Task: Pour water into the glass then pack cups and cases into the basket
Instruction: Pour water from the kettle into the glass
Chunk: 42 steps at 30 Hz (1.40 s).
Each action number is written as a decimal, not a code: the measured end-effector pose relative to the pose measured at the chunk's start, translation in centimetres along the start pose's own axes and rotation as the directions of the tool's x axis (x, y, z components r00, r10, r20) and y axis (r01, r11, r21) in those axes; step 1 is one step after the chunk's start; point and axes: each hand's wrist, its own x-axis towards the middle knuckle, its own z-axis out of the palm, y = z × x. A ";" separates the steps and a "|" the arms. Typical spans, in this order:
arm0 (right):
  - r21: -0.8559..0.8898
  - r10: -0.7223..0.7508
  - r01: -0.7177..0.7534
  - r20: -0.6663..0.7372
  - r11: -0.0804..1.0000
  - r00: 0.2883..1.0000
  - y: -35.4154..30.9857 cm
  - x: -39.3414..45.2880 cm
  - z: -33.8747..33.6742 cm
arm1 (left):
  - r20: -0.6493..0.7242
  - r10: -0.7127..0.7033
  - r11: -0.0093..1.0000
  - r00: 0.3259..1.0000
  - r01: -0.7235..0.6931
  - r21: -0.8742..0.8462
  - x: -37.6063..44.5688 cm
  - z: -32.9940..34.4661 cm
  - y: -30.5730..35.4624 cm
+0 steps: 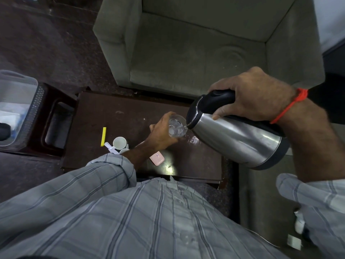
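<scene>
Dark wooden worktop [115, 109], low, set in front of a grey armchair [196, 53]; carries all the small items. Basket [28, 113], perforated grey wall with a clear lid or tray on top, standing on a side stand at the left, well apart from the cups; looks light and rigid, best lifted by its rim. Steel kettle [237, 139], black handle and lid, tipped spout-down over the glass; likely heavy with water and slick on the polished body, so the handle is the only sound hold. Right hand [255, 98] is wrapped tight around that handle, a red thread at the wrist. Left hand [161, 131] is closed around the side of the glass, steadying it on the worktop. Glass [177, 126], clear, thin-walled, partly filled, touching the spout's stream; fragile and probably wet outside, as drops lie on the worktop just beside it; grip low on the wall, not the rim. White cups [119, 143], two, small, near the left forearm; stiff ceramic or plastic, cannot tell which; take by the body. Pink case [157, 158], flat, smooth, beside the forearm; pinch by its edges. Yellow strip [103, 136], thin, light, beside the cups.
</scene>
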 end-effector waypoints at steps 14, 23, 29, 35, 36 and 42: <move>0.016 -0.010 0.010 0.015 1.000 1.000 -0.8 -0.3 -1.5 | 0.029 -0.034 0.999 0.999 0.034 0.009 0.8 0.2 -0.4; 0.056 0.008 -0.007 -0.018 0.998 1.000 -1.4 -1.3 -2.3 | 0.031 -0.025 0.999 0.999 0.024 0.034 0.7 0.4 -1.3; 0.034 -0.006 0.006 -0.014 0.999 1.000 -1.8 -1.4 -2.8 | 0.046 -0.038 0.998 0.998 0.036 0.041 0.8 0.6 -1.8; 0.029 -0.028 0.028 -0.009 0.999 1.000 -2.1 -1.8 -3.5 | 0.058 -0.042 0.998 0.997 0.039 0.043 0.7 0.4 -2.2; 0.031 -0.029 0.029 -0.011 0.999 1.000 -2.1 -1.8 -3.6 | 0.058 -0.043 0.998 0.997 0.040 0.043 0.7 0.4 -2.3; 0.036 -0.031 0.031 -0.017 0.999 0.999 -2.1 -1.9 -3.6 | 0.063 -0.039 0.998 0.997 0.036 0.048 0.5 0.5 -2.5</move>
